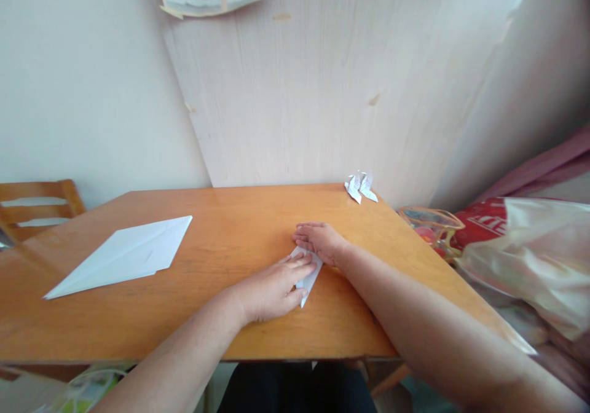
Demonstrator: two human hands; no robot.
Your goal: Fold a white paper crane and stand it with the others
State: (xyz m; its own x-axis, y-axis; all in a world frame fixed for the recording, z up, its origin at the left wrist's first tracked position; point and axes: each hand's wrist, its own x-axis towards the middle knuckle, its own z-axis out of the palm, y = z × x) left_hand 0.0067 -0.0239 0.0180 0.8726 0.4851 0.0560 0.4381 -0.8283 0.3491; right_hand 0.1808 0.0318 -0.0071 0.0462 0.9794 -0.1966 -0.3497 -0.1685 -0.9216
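Observation:
A small piece of folded white paper (311,274) lies on the wooden table in front of me, its narrow tip pointing toward me. My left hand (280,283) rests on it, fingers stretched out flat over its middle and thumb near the lower tip. At the paper's far end lies my right hand (321,242), its fingers extended leftward and covering that end. Part of the paper is hidden under both hands.
White paper sheets (133,254) lie on the left of the wooden table (239,216). Two small folded paper shapes (361,187) stand at the back right corner. Bags (530,259) and a clear container with an orange rim (431,219) are beyond the right edge. A chair (39,207) is at left.

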